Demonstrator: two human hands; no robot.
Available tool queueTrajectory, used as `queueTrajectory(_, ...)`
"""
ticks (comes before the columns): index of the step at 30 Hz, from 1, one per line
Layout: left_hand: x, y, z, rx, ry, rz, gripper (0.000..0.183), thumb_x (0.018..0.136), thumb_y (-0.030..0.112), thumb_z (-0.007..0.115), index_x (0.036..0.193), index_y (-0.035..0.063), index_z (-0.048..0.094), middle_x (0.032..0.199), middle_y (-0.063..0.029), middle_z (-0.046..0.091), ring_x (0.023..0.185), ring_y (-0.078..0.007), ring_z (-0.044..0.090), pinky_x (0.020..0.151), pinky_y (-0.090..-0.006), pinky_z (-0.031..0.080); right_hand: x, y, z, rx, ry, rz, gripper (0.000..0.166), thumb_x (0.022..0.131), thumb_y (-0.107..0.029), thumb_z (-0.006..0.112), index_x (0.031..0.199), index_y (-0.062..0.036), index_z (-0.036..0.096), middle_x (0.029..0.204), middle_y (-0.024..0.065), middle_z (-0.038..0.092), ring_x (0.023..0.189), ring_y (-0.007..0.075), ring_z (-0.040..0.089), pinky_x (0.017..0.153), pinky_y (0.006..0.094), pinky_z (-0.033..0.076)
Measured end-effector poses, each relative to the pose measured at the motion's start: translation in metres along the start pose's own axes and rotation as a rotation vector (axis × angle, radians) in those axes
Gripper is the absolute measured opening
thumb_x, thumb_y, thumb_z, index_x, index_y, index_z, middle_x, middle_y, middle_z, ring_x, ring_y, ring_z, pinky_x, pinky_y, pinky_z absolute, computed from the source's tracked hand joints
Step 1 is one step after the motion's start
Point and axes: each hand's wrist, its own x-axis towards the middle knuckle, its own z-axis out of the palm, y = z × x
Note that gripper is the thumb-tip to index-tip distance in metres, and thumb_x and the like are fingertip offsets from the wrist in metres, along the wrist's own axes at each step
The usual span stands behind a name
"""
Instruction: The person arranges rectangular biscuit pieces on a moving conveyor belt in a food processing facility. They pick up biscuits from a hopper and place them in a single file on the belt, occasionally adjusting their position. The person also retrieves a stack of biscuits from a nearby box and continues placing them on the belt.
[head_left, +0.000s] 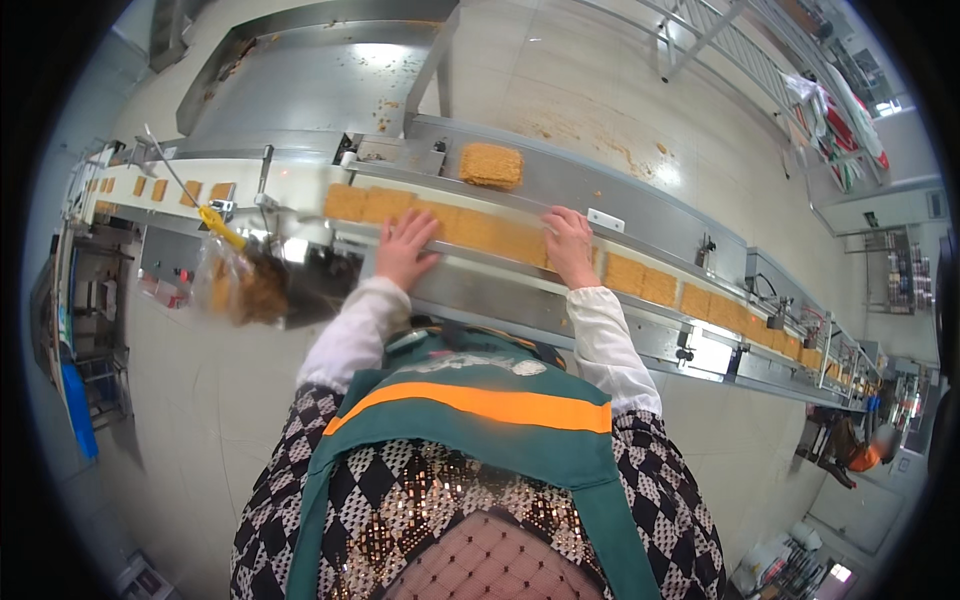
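A row of golden, square instant-noodle cakes lies along the white conveyor belt in front of me. My left hand is palm down with fingers spread, its fingertips touching cakes near the left part of the row. Farther right, my right hand bends over the belt with curled fingers by the far rail. It partly covers a cake beneath it, and whether it grips that cake is hidden. Between my hands the cakes sit edge to edge; right of my right hand, small gaps separate some cakes.
A stack of noodle cakes rests on the metal ledge beyond the belt. Left, a clear plastic bag hangs near a yellow-handled tool. A steel crumb-strewn tray stands behind. At far right is another person.
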Motion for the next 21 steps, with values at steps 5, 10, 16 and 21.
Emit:
queueTrajectory(5,0.001,0.001,0.0,0.013,0.008,0.001,0.063,0.072,0.031,0.07,0.13,0.0205,0.049,0.142,0.0014,0.04,0.134,-0.0228,0.033,0.11,-0.0513,0.017,-0.005,0.005,0.01,-0.074,-0.017,-0.003,0.019,0.08,-0.019,0.06,0.095,-0.009,0.066,0.124,0.013,0.053,0.121,0.0329,0.042,0.102,0.0459,0.03)
queueTrajectory(10,0.0,-0.001,0.001,0.002,0.004,-0.012,0.064,0.071,0.031,0.071,0.13,0.0193,0.05,0.142,-0.0001,0.04,0.134,-0.024,0.033,0.11,-0.051,0.018,-0.013,0.001,0.012,-0.163,-0.002,-0.016,0.022,0.081,-0.018,0.063,0.101,-0.0094,0.064,0.133,0.0107,0.046,0.127,0.0326,0.037,0.107,0.0464,0.027)
queueTrajectory(16,-0.002,0.002,-0.001,-0.042,0.015,0.009,0.064,0.07,0.031,0.072,0.128,0.0184,0.051,0.139,-0.0031,0.044,0.131,-0.0268,0.036,0.109,-0.0523,0.019,-0.016,-0.006,0.019,-0.266,0.047,-0.059,0.024,0.084,-0.023,0.059,0.104,-0.0106,0.063,0.136,0.0095,0.044,0.128,0.0317,0.036,0.107,0.0463,0.026)
queueTrajectory(21,0.001,-0.001,0.002,-0.019,-0.006,0.028,0.066,0.067,0.032,0.073,0.128,0.0171,0.05,0.14,-0.0038,0.043,0.133,-0.0262,0.033,0.11,-0.0513,0.018,-0.022,0.002,0.019,-0.281,0.1,-0.073,0.021,0.084,-0.021,0.058,0.101,-0.0112,0.066,0.134,0.0101,0.049,0.126,0.0318,0.04,0.106,0.0453,0.028)
